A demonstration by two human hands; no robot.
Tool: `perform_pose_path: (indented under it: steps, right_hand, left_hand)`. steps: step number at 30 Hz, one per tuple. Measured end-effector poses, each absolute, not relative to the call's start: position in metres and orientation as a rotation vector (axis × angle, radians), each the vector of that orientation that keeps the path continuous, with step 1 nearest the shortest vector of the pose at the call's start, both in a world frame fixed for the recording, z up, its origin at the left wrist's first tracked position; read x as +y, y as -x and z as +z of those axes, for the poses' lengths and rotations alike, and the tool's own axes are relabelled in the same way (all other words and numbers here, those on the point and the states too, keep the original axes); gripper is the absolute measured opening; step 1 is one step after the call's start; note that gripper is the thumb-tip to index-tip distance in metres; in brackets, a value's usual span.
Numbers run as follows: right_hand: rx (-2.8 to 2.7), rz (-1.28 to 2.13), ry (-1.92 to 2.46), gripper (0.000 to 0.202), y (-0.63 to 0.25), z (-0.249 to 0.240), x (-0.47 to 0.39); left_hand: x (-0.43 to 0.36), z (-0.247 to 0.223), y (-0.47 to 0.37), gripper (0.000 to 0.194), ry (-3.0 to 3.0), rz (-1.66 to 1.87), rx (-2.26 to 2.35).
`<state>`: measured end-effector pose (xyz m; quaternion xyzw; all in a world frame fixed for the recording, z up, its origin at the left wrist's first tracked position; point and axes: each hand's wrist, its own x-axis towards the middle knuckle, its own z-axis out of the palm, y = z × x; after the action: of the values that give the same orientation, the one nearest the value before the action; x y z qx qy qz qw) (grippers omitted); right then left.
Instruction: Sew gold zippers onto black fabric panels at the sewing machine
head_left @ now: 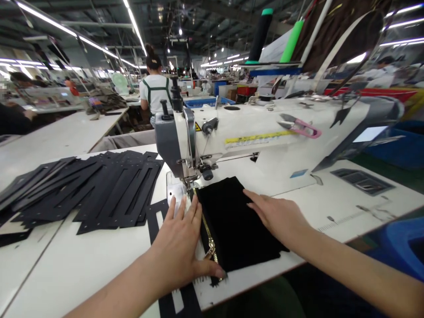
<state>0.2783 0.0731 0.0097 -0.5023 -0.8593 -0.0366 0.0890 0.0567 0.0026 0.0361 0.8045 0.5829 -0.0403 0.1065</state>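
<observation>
A black fabric piece (238, 229) with a gold metal zipper (208, 229) along its left edge lies under the needle area of a white sewing machine (278, 154). My left hand (182, 243) rests with fingers spread on the zipper side, its thumb near the zipper's lower end. Beneath that hand is a dark panel with a cut-out slot (154, 227), partly hidden. On the fabric's upper right edge, my right hand (278, 216) lies with its fingers stretched out and together. The zipper pull hangs near my left thumb.
Many dark slotted panels (115, 190) are piled on the table to the left. Pink-handled thread snips (301, 126) sit on the machine arm. Thread cones (260, 37) stand behind it. A person in a white shirt (155, 92) is farther back.
</observation>
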Motion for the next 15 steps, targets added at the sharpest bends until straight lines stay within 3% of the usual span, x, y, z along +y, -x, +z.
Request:
perform_pose_path:
  steps: [3,6,9,11,15]
  right_hand:
    - [-2.587,-0.396,1.264,0.031,-0.260,0.019,0.070]
    - [-2.677,-0.095,0.783,0.034,-0.230,0.013,0.065]
    - [-2.719,0.104,0.687,0.044,-0.209,-0.004,0.063]
    - [-2.721,0.146,0.705,0.045,-0.205,-0.013,0.063]
    - [-2.723,0.152,0.731,0.045,-0.210,-0.017,0.065]
  left_hand:
    - [0.006,0.035,-0.057,0.122,-2.349,-0.168,1.705]
    - [0.005,0.031,-0.049,0.126,-2.371,-0.118,1.702]
    - [-0.009,0.028,-0.036,0.123,-2.445,0.072,1.694]
    - [-0.026,0.024,-0.031,0.104,-2.504,0.208,1.687]
    - [-0.062,0.012,-0.035,0.044,-2.722,0.393,1.365]
